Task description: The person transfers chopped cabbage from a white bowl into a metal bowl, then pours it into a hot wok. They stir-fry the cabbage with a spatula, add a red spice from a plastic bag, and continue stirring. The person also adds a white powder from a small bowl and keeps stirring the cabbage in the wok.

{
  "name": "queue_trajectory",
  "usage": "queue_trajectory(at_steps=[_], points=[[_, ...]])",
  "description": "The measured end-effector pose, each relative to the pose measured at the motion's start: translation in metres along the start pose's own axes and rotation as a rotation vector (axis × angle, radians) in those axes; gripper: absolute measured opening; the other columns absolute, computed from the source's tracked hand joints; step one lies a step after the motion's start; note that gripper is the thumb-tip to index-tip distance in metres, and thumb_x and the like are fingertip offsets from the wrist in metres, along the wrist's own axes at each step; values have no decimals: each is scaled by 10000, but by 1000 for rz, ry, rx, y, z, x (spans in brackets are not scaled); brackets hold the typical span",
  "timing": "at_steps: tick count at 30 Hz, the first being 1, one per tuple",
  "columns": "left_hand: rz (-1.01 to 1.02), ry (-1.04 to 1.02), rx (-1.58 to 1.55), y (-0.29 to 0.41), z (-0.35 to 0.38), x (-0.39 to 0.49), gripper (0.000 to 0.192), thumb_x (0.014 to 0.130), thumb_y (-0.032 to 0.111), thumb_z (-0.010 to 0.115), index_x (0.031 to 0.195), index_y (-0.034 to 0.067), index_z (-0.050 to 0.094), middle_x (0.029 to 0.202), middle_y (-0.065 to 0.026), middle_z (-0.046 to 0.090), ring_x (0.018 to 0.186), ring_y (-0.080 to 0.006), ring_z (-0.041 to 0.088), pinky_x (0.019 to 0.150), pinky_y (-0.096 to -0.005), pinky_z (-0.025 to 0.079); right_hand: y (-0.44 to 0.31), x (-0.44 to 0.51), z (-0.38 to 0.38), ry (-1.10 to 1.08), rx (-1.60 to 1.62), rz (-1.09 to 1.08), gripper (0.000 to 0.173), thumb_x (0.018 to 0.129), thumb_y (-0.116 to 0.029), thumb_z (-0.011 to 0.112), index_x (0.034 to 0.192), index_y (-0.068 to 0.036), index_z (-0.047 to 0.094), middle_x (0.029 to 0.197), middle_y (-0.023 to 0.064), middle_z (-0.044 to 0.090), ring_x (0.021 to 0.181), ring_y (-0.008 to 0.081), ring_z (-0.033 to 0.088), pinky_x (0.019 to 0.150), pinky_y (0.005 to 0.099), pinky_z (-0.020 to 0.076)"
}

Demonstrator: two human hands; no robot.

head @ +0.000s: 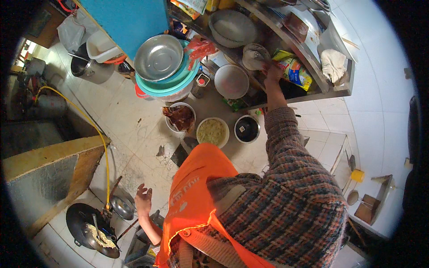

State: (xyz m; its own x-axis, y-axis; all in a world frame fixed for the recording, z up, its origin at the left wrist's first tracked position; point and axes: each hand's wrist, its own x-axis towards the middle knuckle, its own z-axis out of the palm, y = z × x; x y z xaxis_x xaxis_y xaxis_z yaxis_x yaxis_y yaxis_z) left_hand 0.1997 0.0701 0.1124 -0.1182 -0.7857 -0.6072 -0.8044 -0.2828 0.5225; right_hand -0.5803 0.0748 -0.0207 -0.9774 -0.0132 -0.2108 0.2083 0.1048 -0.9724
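Observation:
My right hand [273,72] reaches into the metal shelf at the upper right, its fingers at the rim of a small grey bowl [255,57]; whether they grip it cannot be told. Beside the hand lies a yellow-and-blue printed packet [298,72]. A larger metal basin [232,28] stands further along the shelf. My left hand [143,197] hangs at the lower left, fingers apart, holding nothing, near a metal ladle or small pan [122,207]. At the lower left a black wok [82,222] stands by a pan with pale food [100,236] and a utensil.
On the tiled floor stand a tub of pale chopped food [212,131], a tub with a dark red item [181,117] and a dark-filled pot [247,129]. Stacked basins [158,58] stand beyond them. A yellow hose [97,127] runs down the left, beside a wood-edged counter [57,150].

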Motion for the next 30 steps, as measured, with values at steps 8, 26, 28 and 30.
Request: queue_trajectory(at_steps=[8,26,28,30], points=[[-13,0,-7,1,1,10,460,850,192,658,1254,22,517,1042,-173,645,796,-213,650,703,-329,511,-80,-90,-28,-188,324,-97,178,878,-155,555,993,-22,583,791,96,652,593,184,572,529,278,462],[-286,333,-298,-258,-56,-145,472,832,282,604,1216,15,539,1092,-240,617,1029,-389,584,876,-451,468,-55,-870,139,-1936,-65,474,344,918,-226,519,1161,11,576,1021,158,658,816,160,595,678,240,440],[-301,455,-336,-298,-47,-173,505,823,289,610,1235,8,528,1071,-251,616,1025,-396,578,871,-450,466,-49,-975,136,-2126,-74,556,319,917,-236,529,1133,-10,593,990,155,673,780,167,606,656,262,454],[-357,556,-391,-329,-34,-201,520,821,303,611,1236,1,526,1070,-248,615,1030,-396,572,871,-448,464,-40,-1065,127,-2232,-140,552,295,922,-241,528,1109,-27,608,981,152,680,779,175,617,649,282,470]])
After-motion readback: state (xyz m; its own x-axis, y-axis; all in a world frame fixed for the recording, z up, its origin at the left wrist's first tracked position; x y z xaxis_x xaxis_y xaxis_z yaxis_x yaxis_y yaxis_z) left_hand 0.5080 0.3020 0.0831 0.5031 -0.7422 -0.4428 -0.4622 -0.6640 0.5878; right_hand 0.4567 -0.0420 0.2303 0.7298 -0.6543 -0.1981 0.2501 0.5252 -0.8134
